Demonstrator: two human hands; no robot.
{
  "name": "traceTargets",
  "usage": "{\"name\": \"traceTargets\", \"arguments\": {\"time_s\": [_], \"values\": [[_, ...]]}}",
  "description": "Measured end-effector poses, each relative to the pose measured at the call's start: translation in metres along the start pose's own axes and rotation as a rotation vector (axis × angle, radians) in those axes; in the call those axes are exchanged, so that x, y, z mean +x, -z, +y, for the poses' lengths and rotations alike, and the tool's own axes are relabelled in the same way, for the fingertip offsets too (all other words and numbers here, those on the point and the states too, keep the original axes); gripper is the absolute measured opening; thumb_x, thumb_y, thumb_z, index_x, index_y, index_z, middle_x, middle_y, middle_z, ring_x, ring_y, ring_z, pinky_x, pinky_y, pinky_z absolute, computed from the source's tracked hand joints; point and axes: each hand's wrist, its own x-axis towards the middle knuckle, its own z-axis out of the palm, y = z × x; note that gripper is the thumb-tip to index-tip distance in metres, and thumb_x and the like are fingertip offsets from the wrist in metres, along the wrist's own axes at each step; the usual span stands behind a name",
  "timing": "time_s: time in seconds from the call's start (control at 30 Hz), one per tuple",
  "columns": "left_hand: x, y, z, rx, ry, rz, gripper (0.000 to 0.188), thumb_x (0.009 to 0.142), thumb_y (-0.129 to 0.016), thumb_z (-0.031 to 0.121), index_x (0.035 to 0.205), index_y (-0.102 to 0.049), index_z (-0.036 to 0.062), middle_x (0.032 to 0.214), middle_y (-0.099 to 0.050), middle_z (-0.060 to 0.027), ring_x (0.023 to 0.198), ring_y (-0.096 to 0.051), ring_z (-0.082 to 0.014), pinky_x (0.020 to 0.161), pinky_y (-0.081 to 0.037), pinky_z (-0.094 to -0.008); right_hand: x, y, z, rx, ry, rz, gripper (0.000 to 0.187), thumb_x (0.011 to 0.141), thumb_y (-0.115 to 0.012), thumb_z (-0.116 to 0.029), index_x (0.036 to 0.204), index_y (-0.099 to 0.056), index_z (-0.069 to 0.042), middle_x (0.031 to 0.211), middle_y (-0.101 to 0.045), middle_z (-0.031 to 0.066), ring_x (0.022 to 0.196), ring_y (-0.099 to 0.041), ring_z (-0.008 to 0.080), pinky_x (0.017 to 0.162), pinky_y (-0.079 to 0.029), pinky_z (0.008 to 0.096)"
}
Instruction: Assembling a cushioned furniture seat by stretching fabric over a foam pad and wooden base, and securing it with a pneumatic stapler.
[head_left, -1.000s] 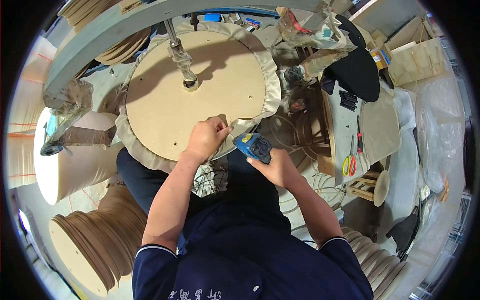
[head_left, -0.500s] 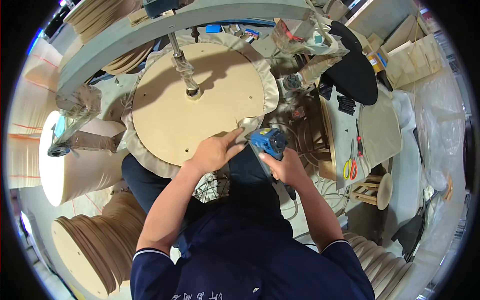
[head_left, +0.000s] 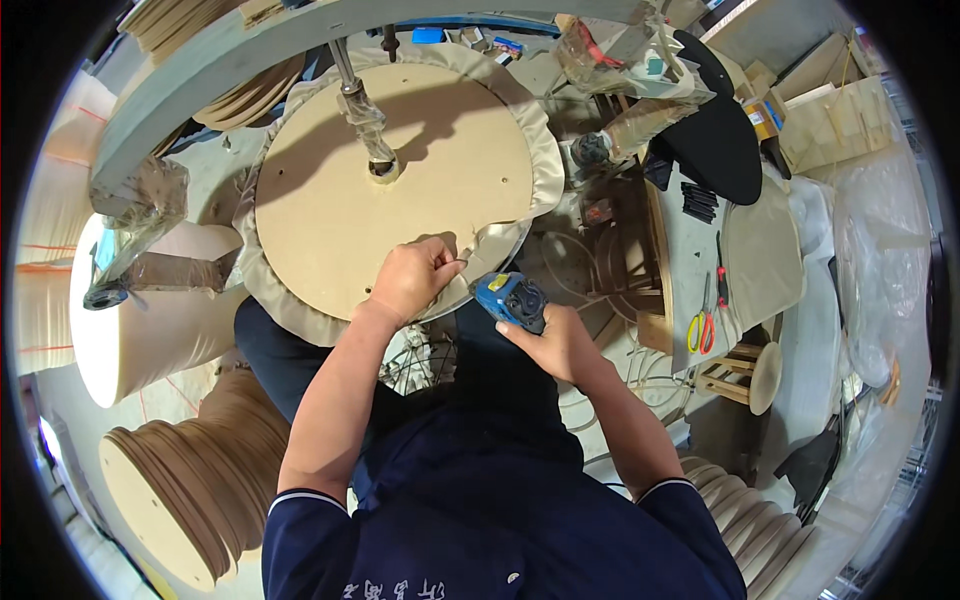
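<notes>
- my hands?
- my left hand [head_left: 412, 278] pinches the cloth [head_left: 500, 238] at the near right edge of the round board [head_left: 410, 210]; my right hand [head_left: 558, 345] is clamped around a blue stapler [head_left: 510, 298] just beside.
- step?
- fastening cloth, i'd judge; next calls for a flat fold.

Pale tan is shown by the round board [head_left: 430, 215], darkened by brown-grey shadow, and silvery beige by the fabric [head_left: 546, 165]. The power tool [head_left: 512, 298] is coloured blue and black, with a yellow patch. The navy shirt [head_left: 450, 500] is edged in white at the sleeves. The scissors' handles [head_left: 694, 333] are coloured yellow and red. The pale wrapped bundle [head_left: 48, 215] is crossed by orange-red lines.
</notes>
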Motion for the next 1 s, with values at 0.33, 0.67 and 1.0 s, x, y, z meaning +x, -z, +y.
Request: {"name": "traceTargets", "arguments": {"time_s": [0.33, 0.67, 1.0], "values": [[0.011, -0.017, -0.003, 0.017, -0.018, 0.106, 0.022, 0.096, -0.072, 0.025, 0.098, -0.070, 0.0038, 0.079, -0.070, -0.0183, 0.070, -0.067, -0.0344, 0.068, -0.053, -0.0427, 0.026, -0.008, -0.017, 0.002, 0.072, 0.046, 0.042, 0.093, -0.075, -0.033, 0.119, -0.069, -0.001, 0.100, -0.075, 0.0222, 0.100, -0.071, 0.0412, 0.087, -0.054, 0.0408], [-0.020, 0.002, -0.003, 0.165, -0.372, -0.136, 0.033, 0.102, -0.060, 0.024, 0.131, -0.063, 0.0102, 0.105, -0.072, -0.0197, 0.099, -0.067, -0.0411, 0.088, -0.053, -0.0488, -0.014, 0.015, 0.010, 0.226, -0.175, 0.047, 0.031, 0.096, -0.073, -0.032, 0.095, -0.068, -0.002, 0.060, -0.056, 0.0005, 0.049, -0.052, 0.0091, 0.048, -0.041, 0.0291], [-0.005, 0.005, 0.000, 0.050, -0.028, -0.051, 0.024, 0.093, -0.075, 0.028, 0.091, -0.069, 0.0044, 0.083, -0.071, -0.0159, 0.077, -0.069, -0.0345, 0.072, -0.054, -0.0440, -0.001, -0.007, 0.018, 0.005, 0.038, 0.033, 0.037, 0.093, -0.078, -0.032, 0.107, -0.073, 0.003, 0.084, -0.075, 0.0103, 0.076, -0.068, 0.0160, 0.074, -0.054, 0.0341]]}}
